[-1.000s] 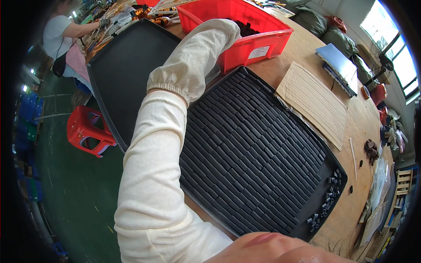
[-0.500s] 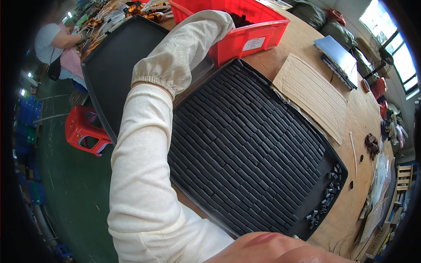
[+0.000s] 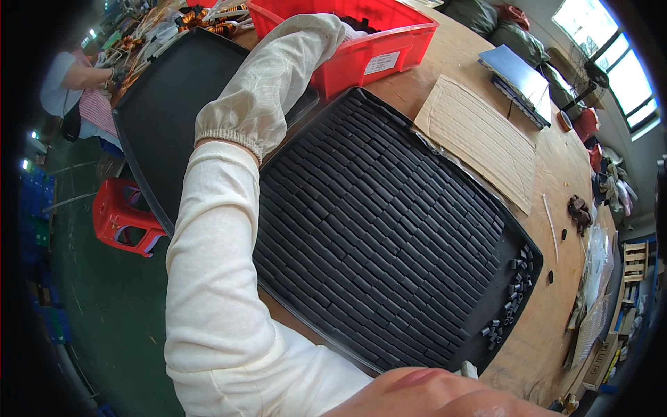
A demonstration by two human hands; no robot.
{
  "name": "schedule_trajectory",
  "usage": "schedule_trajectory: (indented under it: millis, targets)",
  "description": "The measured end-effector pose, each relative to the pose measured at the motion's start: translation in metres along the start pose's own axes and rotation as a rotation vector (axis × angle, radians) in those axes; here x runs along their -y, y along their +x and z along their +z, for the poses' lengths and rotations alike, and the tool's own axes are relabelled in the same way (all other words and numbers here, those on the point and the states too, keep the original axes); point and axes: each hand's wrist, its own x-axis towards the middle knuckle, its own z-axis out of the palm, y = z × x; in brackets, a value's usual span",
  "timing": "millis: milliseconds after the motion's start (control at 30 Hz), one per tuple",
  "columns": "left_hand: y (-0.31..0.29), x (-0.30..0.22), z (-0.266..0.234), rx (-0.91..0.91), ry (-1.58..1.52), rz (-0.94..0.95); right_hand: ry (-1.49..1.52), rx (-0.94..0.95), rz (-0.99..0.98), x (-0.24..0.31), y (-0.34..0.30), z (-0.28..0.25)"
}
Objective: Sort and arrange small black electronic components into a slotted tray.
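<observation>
Most of the left hand point(image 3: 353, 32) is hidden inside a red bin point(image 3: 415, 48), past the loose end of a pale sleeve cover point(image 3: 243, 111); I cannot tell whether its fingers are spread, pressed together or pinching something. Dark pieces point(image 3: 366, 25) lie in the bin just beside the visible bit of that hand. Toward the body, the cuff meets a cream sleeve point(image 3: 215, 278), which runs down to the lower edge.

Right of this arm, and nearer the body than the bin, lies a black tray point(image 3: 486, 299). Short black tubes point(image 3: 375, 229) fill most of it in close, slanting rows; smaller cut pieces point(image 3: 513, 287) lie loose along its right end. At its lower edge, beside the chin, shows a pale tip, apparently of the right hand point(image 3: 469, 369); its state cannot be told.

Left of the arm and partly behind it is another black tray point(image 3: 174, 104), its inside bare where visible. Beyond the filled tray, a sheet of cardboard point(image 3: 479, 142) lies on the wooden table point(image 3: 406, 90), with a blue-topped stack point(image 3: 517, 73) farther off. A red stool point(image 3: 110, 212) stands on the green floor point(image 3: 97, 306). At upper left, a co-worker point(image 3: 59, 83) reaches toward a heap of wires point(image 3: 149, 45).
</observation>
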Motion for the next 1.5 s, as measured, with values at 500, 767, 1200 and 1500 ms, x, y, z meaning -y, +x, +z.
schedule_trajectory:
  millis: [500,767,1200,1500]
  targets:
    - [0.055,0.0,-0.035,0.108,-0.123,0.044,0.032,0.047,0.037,0.001,0.002,-0.003]
    - [0.012,-0.031,-0.024,0.163,-0.193,0.092,-0.003,-0.101,0.008,0.003,-0.007,0.004]
    - [-0.065,-0.026,-0.054,-0.55,-1.948,0.333,0.14,0.018,0.089,-0.007,-0.016,-0.001]
    - [-0.258,-0.155,-0.027,0.231,-1.206,0.489,0.123,0.012,0.074,-0.005,-0.015,-0.005]
